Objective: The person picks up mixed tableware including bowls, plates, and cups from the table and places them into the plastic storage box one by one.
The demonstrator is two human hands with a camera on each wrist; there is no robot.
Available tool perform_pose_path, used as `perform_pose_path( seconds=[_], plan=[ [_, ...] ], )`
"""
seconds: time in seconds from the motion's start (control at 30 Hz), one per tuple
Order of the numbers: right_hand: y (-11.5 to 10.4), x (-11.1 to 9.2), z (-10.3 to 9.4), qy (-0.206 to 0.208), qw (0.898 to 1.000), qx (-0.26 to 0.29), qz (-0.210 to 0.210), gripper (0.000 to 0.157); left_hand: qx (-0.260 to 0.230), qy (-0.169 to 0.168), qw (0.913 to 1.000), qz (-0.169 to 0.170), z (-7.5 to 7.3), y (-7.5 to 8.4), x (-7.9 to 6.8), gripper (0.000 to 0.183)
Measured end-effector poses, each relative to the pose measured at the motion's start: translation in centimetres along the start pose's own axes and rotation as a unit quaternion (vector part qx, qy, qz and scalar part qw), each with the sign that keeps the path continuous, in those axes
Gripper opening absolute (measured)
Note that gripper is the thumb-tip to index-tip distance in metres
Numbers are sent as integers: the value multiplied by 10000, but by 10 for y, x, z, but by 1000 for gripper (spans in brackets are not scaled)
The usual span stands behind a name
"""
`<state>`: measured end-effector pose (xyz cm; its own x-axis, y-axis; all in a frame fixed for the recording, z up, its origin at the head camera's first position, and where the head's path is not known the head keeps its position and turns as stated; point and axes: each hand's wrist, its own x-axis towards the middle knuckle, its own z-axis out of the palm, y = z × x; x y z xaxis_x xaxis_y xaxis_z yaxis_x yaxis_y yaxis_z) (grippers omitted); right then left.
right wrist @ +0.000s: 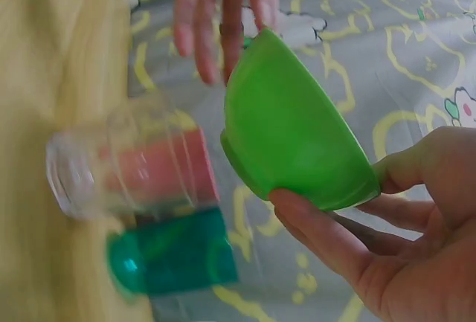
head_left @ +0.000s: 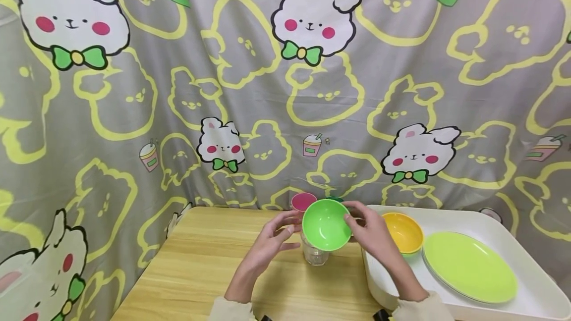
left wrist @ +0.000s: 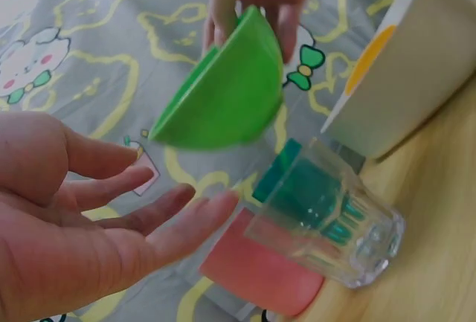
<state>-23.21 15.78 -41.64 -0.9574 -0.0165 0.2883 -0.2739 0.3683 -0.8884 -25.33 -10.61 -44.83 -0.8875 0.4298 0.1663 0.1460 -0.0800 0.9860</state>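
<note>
A green bowl (head_left: 327, 225) is held up in the air, its inside tilted toward the head camera. My right hand (head_left: 368, 227) pinches its right rim between thumb and fingers, as the right wrist view also shows. Beside the bowl's left edge is my left hand (head_left: 269, 239), its fingers spread and, in the left wrist view, apart from the bowl. Under the bowl stands a clear glass (head_left: 315, 255), partly covered by it. Behind stand a pink cup (head_left: 304, 201) and a teal cup (right wrist: 175, 251), the latter mostly hidden in the head view.
On the right, a white tray (head_left: 374, 276) holds an orange bowl (head_left: 405, 232) stacked on a green one, and a lime-green oval plate (head_left: 470, 267). Bare wooden tabletop (head_left: 200, 261) lies to the left. A patterned curtain (head_left: 258, 88) hangs behind the table.
</note>
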Motion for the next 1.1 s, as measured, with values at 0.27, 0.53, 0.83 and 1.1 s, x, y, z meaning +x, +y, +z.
perform_pose_path(
  seconds=[0.27, 0.53, 0.83, 1.1],
  plan=[
    [2, 8, -49, 205, 9956, -906, -146, 33, 1110, 518, 9914, 461, 11, -22, 9, 49],
    [15, 15, -90, 508, 9664, -2445, -603, 26, 1020, 470, 9937, -18, 26, -41, 12, 85],
    [39, 18, -123, 406, 9513, -3049, -200, 31, 801, 449, 9958, 44, 36, -57, 17, 95],
    [61, 19, -135, 188, 9623, -2705, 203, 31, 977, 771, 9922, 103, 40, -59, 17, 86]
  ],
)
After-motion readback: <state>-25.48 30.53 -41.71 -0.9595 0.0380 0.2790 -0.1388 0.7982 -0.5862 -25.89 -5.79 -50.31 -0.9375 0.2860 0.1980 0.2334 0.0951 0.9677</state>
